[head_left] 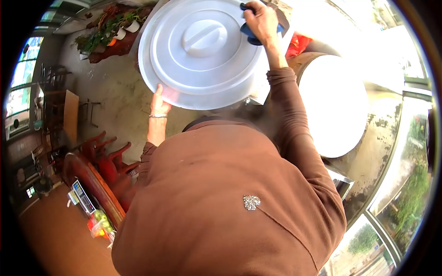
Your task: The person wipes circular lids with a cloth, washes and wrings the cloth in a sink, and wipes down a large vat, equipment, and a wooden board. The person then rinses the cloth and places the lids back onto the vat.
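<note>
A large round white plastic lid [209, 78] with a raised central knob lies in front of my body. My left hand [159, 106] grips its near left rim, thumb on top and the other fingers hidden underneath. At the far right rim, my right hand [263, 22] is closed around a dark blue and black object [248, 31] whose kind I cannot make out. That object overlaps the lid's edge; whether it touches the lid is unclear. What is under the lid is mostly hidden.
To my right is a large, overexposed white round surface [334, 106]. A red bag or cloth [298, 45] lies beyond my right forearm. Potted plants [110, 34] stand far left. Red chairs [108, 156], a wooden table [92, 181] and a digital scale [83, 198] are at left.
</note>
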